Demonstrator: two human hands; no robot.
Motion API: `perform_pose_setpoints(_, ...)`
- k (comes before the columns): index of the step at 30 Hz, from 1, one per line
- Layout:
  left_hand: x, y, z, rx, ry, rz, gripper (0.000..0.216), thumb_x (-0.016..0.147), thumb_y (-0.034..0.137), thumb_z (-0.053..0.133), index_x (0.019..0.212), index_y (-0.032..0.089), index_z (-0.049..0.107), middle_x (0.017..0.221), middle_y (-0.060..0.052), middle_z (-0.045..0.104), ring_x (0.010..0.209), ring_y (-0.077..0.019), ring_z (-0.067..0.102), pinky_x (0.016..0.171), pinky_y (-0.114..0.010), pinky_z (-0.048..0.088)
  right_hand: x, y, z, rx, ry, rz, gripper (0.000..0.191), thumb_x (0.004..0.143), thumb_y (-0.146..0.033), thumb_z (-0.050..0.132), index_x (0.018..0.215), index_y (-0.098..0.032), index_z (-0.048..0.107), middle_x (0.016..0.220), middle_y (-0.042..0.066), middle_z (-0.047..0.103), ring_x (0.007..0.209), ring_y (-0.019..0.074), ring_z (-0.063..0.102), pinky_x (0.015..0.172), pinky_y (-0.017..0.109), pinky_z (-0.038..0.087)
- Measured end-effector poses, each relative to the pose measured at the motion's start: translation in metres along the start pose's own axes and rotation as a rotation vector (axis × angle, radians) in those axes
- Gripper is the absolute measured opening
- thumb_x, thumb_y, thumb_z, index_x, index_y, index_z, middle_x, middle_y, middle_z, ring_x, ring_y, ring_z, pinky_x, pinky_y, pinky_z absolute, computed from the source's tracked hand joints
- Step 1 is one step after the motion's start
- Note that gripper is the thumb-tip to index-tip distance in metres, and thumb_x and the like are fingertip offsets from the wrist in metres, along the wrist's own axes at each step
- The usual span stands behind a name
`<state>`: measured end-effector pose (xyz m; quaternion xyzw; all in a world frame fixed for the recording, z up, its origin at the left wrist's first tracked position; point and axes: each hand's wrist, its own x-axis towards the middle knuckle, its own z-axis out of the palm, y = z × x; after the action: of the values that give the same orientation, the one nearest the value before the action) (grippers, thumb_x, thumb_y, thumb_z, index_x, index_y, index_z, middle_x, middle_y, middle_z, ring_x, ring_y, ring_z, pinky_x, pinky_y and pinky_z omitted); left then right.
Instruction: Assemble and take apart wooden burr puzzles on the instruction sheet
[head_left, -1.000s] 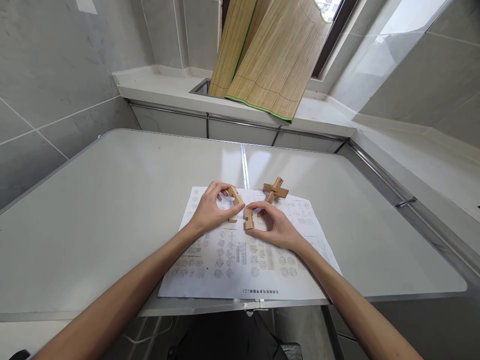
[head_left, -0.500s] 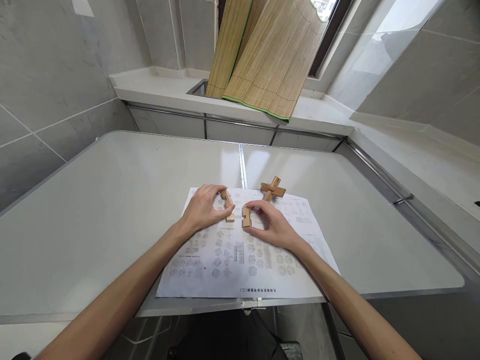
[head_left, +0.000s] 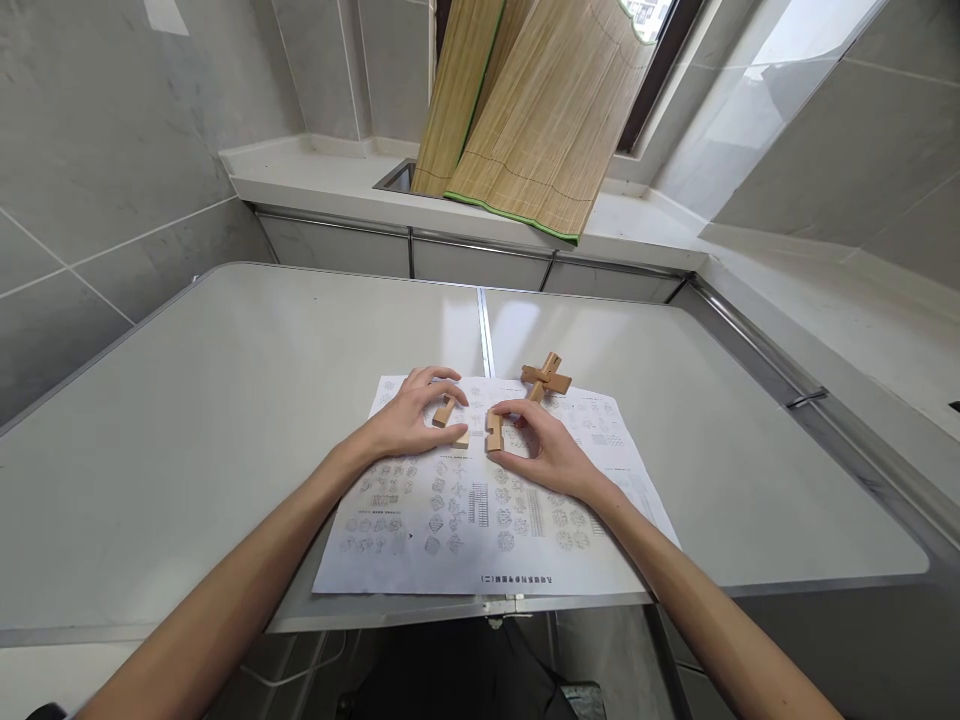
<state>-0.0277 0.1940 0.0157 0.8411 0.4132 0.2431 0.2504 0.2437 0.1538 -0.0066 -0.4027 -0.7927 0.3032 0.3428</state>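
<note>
My right hand (head_left: 546, 448) pinches a notched wooden block (head_left: 494, 431) between thumb and fingers, with the notch facing left. My left hand (head_left: 416, 412) is open over the paper, thumb and fingers curved apart. Between them, partly hidden by the fingers, a small wooden block (head_left: 442, 412) lies on the printed sheet (head_left: 405, 570). Just below the left thumb tip is another wooden block (head_left: 460, 441), its upper side partly covered. Beyond my right hand, crossed wooden pieces (head_left: 547, 379) rest together at the top edge of the sheet.
The sheet of puzzle diagrams lies on a pale folding table (head_left: 225, 430) with a metal seam (head_left: 485, 330) down its middle. Behind it runs a white ledge (head_left: 337, 190), with a bamboo mat (head_left: 540, 120) hanging onto it. Tiled walls stand around.
My left hand has let go of its wooden block, and its fingers have spread; that block now lies on the sheet. My right hand keeps its notched block, tilted slightly differently.
</note>
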Motion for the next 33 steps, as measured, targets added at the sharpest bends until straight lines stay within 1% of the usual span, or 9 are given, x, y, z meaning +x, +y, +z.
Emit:
perform_pose_setpoints(4,-0.003,0.001,-0.004,0.090,-0.006,0.154,0.030,0.076,0.044,0.084,0.092,0.026,0.067,0.144,-0.007,0.056,0.141,-0.0345,0.043,0.111,-0.053,0.047,0.000,0.000,0.000,0.000,0.002,-0.011,0.044,0.089,-0.030,0.078,0.130,-0.031,0.060,0.129,0.006,0.068,0.118,0.0298,0.063,0.100,0.049,0.054)
perform_pose_setpoints(7,-0.004,0.004,0.000,0.150,0.034,0.231,0.024,0.080,0.037,0.080,0.078,0.023,0.061,0.135,-0.007,0.062,0.135,-0.0336,0.048,0.107,-0.051,0.047,0.000,0.001,0.000,0.000,-0.001,-0.012,0.045,0.089,-0.030,0.078,0.130,-0.031,0.060,0.129,0.006,0.068,0.118,0.0296,0.063,0.100,0.048,0.054)
perform_pose_setpoints(10,-0.002,0.008,0.010,0.194,0.118,0.223,0.023,0.084,0.034,0.075,0.075,0.022,0.056,0.129,-0.008,0.065,0.128,-0.0328,0.053,0.106,-0.052,0.047,0.001,0.001,0.001,-0.008,-0.001,-0.014,0.045,0.089,-0.029,0.078,0.131,-0.032,0.060,0.129,0.005,0.068,0.118,0.0287,0.063,0.101,0.048,0.054)
perform_pose_setpoints(14,0.001,0.008,0.025,0.233,0.217,0.118,0.018,0.089,0.034,0.069,0.099,0.023,0.058,0.132,-0.012,0.063,0.126,-0.0324,0.057,0.107,-0.052,0.048,0.001,0.001,0.000,-0.009,-0.004,-0.022,0.045,0.090,-0.030,0.077,0.132,-0.031,0.059,0.129,0.006,0.067,0.118,0.0291,0.063,0.101,0.048,0.054)
perform_pose_setpoints(18,0.003,0.003,0.032,0.222,0.176,0.077,0.035,0.097,0.034,0.059,0.128,0.021,0.051,0.138,-0.015,0.061,0.131,-0.0323,0.057,0.109,-0.052,0.048,0.000,0.002,0.001,-0.025,-0.001,-0.027,0.045,0.091,-0.031,0.077,0.132,-0.031,0.059,0.129,0.007,0.067,0.117,0.0299,0.063,0.100,0.049,0.054)
perform_pose_setpoints(22,0.002,0.005,0.031,0.209,0.139,0.036,0.035,0.099,0.031,0.052,0.132,0.021,0.050,0.132,-0.014,0.064,0.127,-0.0336,0.059,0.108,-0.054,0.048,-0.001,0.004,0.002,-0.071,0.002,-0.010,0.049,0.089,-0.037,0.080,0.132,-0.031,0.057,0.127,0.007,0.066,0.117,0.0312,0.062,0.098,0.050,0.054)
perform_pose_setpoints(26,0.001,0.014,0.030,0.113,0.095,0.000,0.040,0.099,0.036,0.054,0.135,0.022,0.051,0.137,-0.013,0.061,0.131,-0.0337,0.057,0.111,-0.053,0.049,-0.002,0.008,0.003,-0.101,0.004,0.013,0.055,0.087,-0.044,0.083,0.133,-0.030,0.056,0.125,0.009,0.066,0.116,0.0327,0.062,0.096,0.051,0.055)
perform_pose_setpoints(30,-0.003,0.025,0.032,-0.075,-0.001,-0.066,0.054,0.100,0.040,0.052,0.151,0.025,0.040,0.155,-0.013,0.049,0.143,-0.0319,0.051,0.117,-0.051,0.047,-0.003,0.010,0.004,-0.080,0.019,0.084,0.064,0.084,-0.048,0.085,0.136,-0.029,0.053,0.124,0.010,0.065,0.109,0.0312,0.064,0.089,0.048,0.057)
perform_pose_setpoints(33,-0.006,0.031,0.033,-0.150,-0.092,-0.038,0.074,0.096,0.047,0.062,0.159,0.028,0.030,0.164,-0.013,0.038,0.148,-0.0344,0.046,0.118,-0.052,0.047,-0.004,0.009,0.004,-0.064,0.010,0.098,0.061,0.085,-0.045,0.083,0.136,-0.028,0.053,0.124,0.010,0.064,0.107,0.0302,0.064,0.088,0.047,0.057)
